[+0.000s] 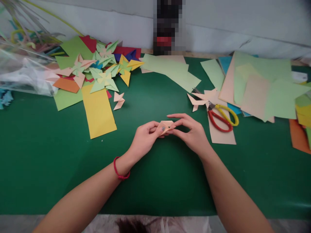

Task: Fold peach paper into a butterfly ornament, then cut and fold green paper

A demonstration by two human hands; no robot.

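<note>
A small piece of folded peach paper [166, 124] is held up between both hands over the middle of the green table. My left hand [147, 136] grips its left side, the thumb lying on top and the fingers under it. With thumb and fingertips, my right hand [190, 131] pinches its right corner. Part of the paper is hidden by the fingers. To the left lies a small folded peach piece [119, 101]. Several more folded peach pieces [201, 98] lie to the right, beside scissors [220, 116] with one red and one yellow handle.
Folded paper flowers [105, 79] and coloured sheets are heaped at the back left, near a clear plastic bag [26, 71]. A yellow sheet [99, 111] lies in front of them. Pale green and peach sheets [262, 87] overlap at the right. A wall [109, 22] borders the table [167, 181].
</note>
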